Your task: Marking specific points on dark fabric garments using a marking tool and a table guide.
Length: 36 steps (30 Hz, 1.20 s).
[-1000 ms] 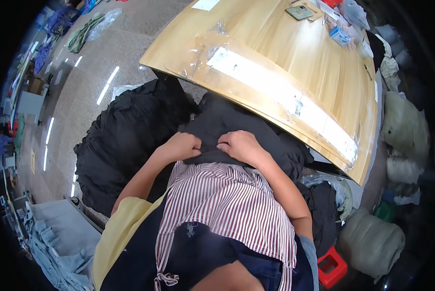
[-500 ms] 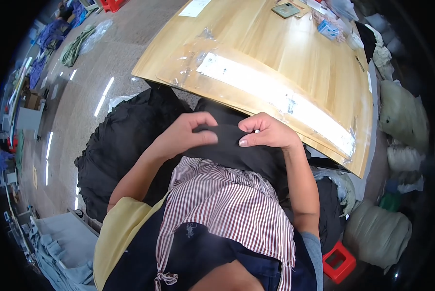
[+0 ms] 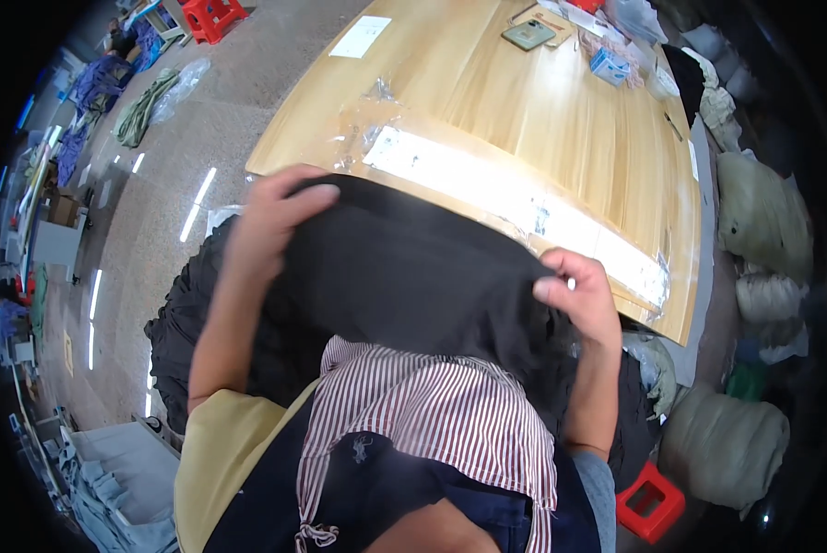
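Note:
A piece of black fabric (image 3: 395,267) is stretched between my two hands, above my lap and in front of the wooden table's near edge. My left hand (image 3: 280,207) pinches its upper left corner between thumb and fingers. At the other end, my right hand (image 3: 581,290) grips the right corner, and a small white object (image 3: 571,284) shows between those fingers, too small to name. Below the cloth lies my striped apron (image 3: 432,405). A heap of black fabric (image 3: 187,313) is on the left, partly hidden behind my left forearm.
The wooden table (image 3: 487,101) carries a phone (image 3: 528,34), a blue box (image 3: 609,66), a white sheet (image 3: 361,37) and a pen (image 3: 673,126). Rolled pale bundles (image 3: 727,447) and a red stool (image 3: 650,502) stand at the right. A grey cart (image 3: 123,461) is at lower left.
My hands have moved apart, left hand up and to the left, right hand to the right and slightly down. The black fabric between them is now spread wide and raised.

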Motion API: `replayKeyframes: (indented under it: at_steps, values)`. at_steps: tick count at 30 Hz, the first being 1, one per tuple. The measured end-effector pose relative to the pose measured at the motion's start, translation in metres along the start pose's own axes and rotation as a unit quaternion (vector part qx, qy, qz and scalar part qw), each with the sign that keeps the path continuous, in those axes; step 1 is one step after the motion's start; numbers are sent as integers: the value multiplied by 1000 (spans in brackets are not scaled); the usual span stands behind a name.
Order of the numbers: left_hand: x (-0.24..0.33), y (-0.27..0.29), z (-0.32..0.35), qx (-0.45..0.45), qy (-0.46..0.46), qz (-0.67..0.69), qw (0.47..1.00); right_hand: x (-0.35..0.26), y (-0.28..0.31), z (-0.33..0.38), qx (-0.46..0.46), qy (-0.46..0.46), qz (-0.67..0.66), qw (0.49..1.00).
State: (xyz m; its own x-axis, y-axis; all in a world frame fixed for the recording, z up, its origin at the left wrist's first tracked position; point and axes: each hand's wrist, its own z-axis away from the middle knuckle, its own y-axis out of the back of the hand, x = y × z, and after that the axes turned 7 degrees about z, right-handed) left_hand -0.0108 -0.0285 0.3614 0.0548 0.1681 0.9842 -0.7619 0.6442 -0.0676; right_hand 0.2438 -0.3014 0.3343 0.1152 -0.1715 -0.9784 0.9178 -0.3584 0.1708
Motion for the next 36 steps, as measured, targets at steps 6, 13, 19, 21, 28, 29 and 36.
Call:
replayKeyframes:
  at_steps: [6, 13, 19, 21, 28, 29, 36]
  values:
    - [-112, -47, -103, 2, -85, -126, 988, 88, 14, -77, 343, 51, 206, 915]
    - [-102, -62, -136, -3, 20, -7, 1000, 101, -1, -97, 393, 28, 368, 842]
    - [-106, -68, -148, 32, -113, -516, 849, 95, -2, -98, 391, 50, 377, 838]
    - [-98, -71, -145, 20, -92, -533, 841, 97, 0, -97, 390, 64, 381, 836]
    - [-112, -124, -94, -10, -500, -403, 766, 102, 2, -99, 375, 81, 409, 828]
    - [-111, -144, -85, -138, -482, -382, 777, 104, 4, -98, 377, 85, 411, 826]
    - [-141, -178, -76, -211, -380, -426, 794, 103, 10, -102, 343, 74, 412, 841]
